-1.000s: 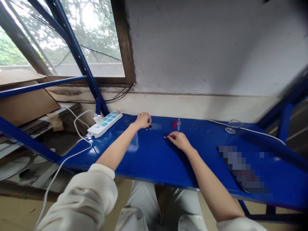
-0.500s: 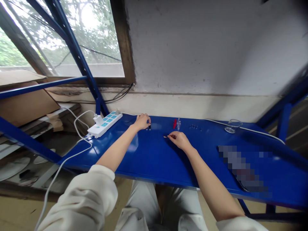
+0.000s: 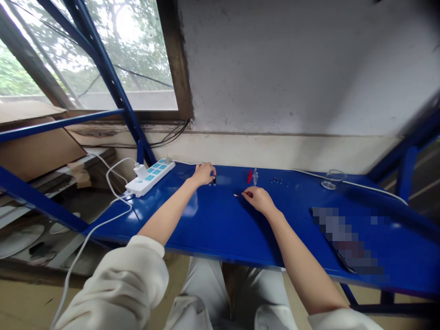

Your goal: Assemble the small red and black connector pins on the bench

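Note:
Near the back of the blue table (image 3: pixel 213 224), my left hand (image 3: pixel 204 174) has its fingers bent closed over small black pieces with clear ends (image 3: pixel 214 182). Its fingertips touch one of them; part of the group is hidden by the hand. My right hand (image 3: pixel 258 199) hovers low over the table middle, thumb and finger pinched together. What lies in that pinch, if anything, is too small to make out. Just left of its fingertips a tiny pale piece (image 3: pixel 236 195) lies on the table. Behind this hand are red pieces (image 3: pixel 250 176) and translucent pieces (image 3: pixel 255 176), side by side.
Several tiny clear pieces (image 3: pixel 277 180) lie farther right. A clear round item (image 3: pixel 328 185) sits by a white cable (image 3: pixel 374 193) at the back right. A blurred-out flat item (image 3: pixel 347 240) rests at the right front. A white power strip (image 3: pixel 150 178) occupies the left end.
My right hand has drawn back slightly to the right, and a small gap now shows between its fingertips and the pale piece. My left hand stays almost still.

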Demonstrator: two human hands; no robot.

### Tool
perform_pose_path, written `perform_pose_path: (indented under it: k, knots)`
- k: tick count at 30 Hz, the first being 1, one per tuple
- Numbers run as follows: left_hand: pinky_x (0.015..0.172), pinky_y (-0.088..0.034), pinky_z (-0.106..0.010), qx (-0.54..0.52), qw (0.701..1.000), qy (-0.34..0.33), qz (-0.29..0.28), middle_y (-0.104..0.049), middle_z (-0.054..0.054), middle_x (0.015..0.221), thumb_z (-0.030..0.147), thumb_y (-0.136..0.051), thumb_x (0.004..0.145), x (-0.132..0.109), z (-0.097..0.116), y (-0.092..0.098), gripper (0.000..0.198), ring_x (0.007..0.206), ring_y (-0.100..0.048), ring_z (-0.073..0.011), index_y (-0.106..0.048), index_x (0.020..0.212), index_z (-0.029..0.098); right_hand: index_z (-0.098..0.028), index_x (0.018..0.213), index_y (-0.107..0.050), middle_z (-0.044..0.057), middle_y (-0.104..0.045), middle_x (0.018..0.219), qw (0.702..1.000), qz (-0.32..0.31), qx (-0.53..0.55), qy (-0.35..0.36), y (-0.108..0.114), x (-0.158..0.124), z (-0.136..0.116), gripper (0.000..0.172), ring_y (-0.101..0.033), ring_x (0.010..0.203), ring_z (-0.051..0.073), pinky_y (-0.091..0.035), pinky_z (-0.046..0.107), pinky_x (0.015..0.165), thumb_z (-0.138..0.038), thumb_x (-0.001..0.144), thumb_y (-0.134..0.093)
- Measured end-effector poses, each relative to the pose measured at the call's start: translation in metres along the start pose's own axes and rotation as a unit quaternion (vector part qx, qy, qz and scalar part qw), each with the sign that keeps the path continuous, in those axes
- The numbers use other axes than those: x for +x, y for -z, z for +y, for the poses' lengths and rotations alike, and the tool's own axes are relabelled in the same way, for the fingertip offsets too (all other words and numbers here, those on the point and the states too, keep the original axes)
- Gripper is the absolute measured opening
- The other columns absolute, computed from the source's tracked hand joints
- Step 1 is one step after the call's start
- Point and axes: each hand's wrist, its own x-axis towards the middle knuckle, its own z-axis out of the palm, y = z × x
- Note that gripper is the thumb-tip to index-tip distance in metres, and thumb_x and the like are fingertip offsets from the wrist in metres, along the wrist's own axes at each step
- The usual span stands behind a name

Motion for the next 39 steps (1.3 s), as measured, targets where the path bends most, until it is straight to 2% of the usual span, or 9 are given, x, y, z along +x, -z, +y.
perform_pose_path:
  k: [8, 11, 14, 18, 24, 26, 29, 34, 39]
  knots:
    - [0.087, -0.029, -0.04, 0.009, 1.0, 0.009, -0.009, -0.056, -0.007, 0.104, 0.024, -0.059, 0.07, 0.0, 0.0, 0.002, 0.019, 0.105, -0.043, -0.0258, -0.061, 0.088, 0.021, -0.019, 0.074, -0.061, 0.004, -0.063, 0.075, 0.997, 0.003, -0.068, -0.043, 0.005, -0.001, 0.0, 0.023, -0.054, 0.065, 0.013, -0.032, 0.024, 0.055, -0.03, 0.081, -0.043]
    - [0.087, -0.029, -0.041, -0.009, 0.999, -0.016, 0.039, -0.056, -0.007, 0.107, 0.025, -0.056, 0.073, -0.003, 0.012, 0.007, 0.025, 0.105, -0.044, -0.0256, -0.059, 0.097, 0.021, -0.018, 0.079, -0.063, 0.006, -0.063, 0.082, 0.988, 0.009, -0.118, -0.103, 0.006, -0.002, 0.002, 0.022, -0.056, 0.075, 0.017, -0.034, 0.026, 0.061, -0.03, 0.081, -0.043]
    - [0.089, -0.03, -0.037, -0.06, 0.99, -0.074, 0.107, -0.056, -0.006, 0.109, 0.025, -0.043, 0.082, -0.009, 0.04, 0.007, 0.026, 0.103, -0.046, -0.0208, -0.055, 0.105, 0.021, -0.018, 0.089, -0.063, 0.01, -0.061, 0.093, 0.974, 0.022, -0.155, -0.162, 0.005, -0.003, 0.003, 0.024, -0.053, 0.088, 0.021, -0.036, 0.032, 0.07, -0.031, 0.081, -0.044]
    - [0.089, -0.032, -0.035, -0.082, 0.982, -0.143, 0.095, -0.052, -0.006, 0.116, 0.022, -0.035, 0.085, -0.015, 0.087, -0.018, 0.036, 0.108, -0.044, -0.0203, -0.046, 0.119, 0.023, -0.018, 0.104, -0.059, 0.014, -0.056, 0.108, 0.967, 0.009, -0.166, -0.195, 0.001, -0.003, 0.004, 0.033, -0.047, 0.101, 0.027, -0.034, 0.041, 0.079, -0.035, 0.083, -0.041]
    - [0.091, -0.031, -0.041, -0.085, 0.991, -0.077, 0.063, -0.029, -0.009, 0.139, 0.017, -0.035, 0.082, -0.007, 0.115, -0.076, 0.06, 0.12, -0.033, -0.0249, -0.011, 0.137, 0.024, -0.018, 0.119, -0.049, 0.014, -0.045, 0.126, 0.971, -0.032, -0.137, -0.195, -0.004, -0.002, 0.006, 0.042, -0.036, 0.115, 0.028, -0.029, 0.048, 0.087, -0.037, 0.085, -0.035]
    - [0.091, -0.031, -0.043, -0.074, 0.994, -0.065, 0.056, -0.026, -0.009, 0.14, 0.017, -0.035, 0.082, -0.002, 0.114, -0.086, 0.06, 0.121, -0.031, -0.0258, -0.013, 0.137, 0.024, -0.018, 0.121, -0.048, 0.014, -0.044, 0.128, 0.971, -0.04, -0.136, -0.193, -0.005, -0.001, 0.006, 0.043, -0.035, 0.116, 0.028, -0.028, 0.05, 0.088, -0.038, 0.085, -0.035]
    - [0.088, -0.032, -0.042, -0.063, 0.993, -0.07, 0.07, -0.04, -0.01, 0.131, 0.017, -0.033, 0.084, 0.004, 0.113, -0.09, 0.05, 0.115, -0.038, -0.0249, -0.026, 0.133, 0.023, -0.017, 0.123, -0.046, 0.014, -0.043, 0.129, 0.971, -0.045, -0.139, -0.192, -0.008, -0.001, 0.006, 0.045, -0.034, 0.117, 0.028, -0.027, 0.051, 0.089, -0.038, 0.085, -0.034]
    - [0.083, -0.034, -0.039, -0.065, 0.99, -0.049, 0.118, -0.058, -0.01, 0.102, 0.016, -0.035, 0.084, 0.014, 0.117, -0.079, 0.028, 0.098, -0.048, -0.0238, -0.052, 0.107, 0.018, -0.017, 0.127, -0.041, 0.014, -0.038, 0.133, 0.968, -0.054, -0.143, -0.198, -0.013, -0.001, 0.007, 0.049, -0.03, 0.121, 0.029, -0.023, 0.054, 0.092, -0.04, 0.086, -0.031]
    - [0.081, -0.035, -0.039, -0.092, 0.988, -0.029, 0.117, -0.06, -0.01, 0.09, 0.018, -0.04, 0.083, 0.016, 0.118, -0.066, 0.016, 0.091, -0.051, -0.0235, -0.056, 0.087, 0.017, -0.018, 0.131, -0.037, 0.014, -0.032, 0.137, 0.968, -0.058, -0.139, -0.199, -0.017, 0.0, 0.01, 0.052, -0.024, 0.124, 0.028, -0.019, 0.058, 0.094, -0.043, 0.087, -0.026]
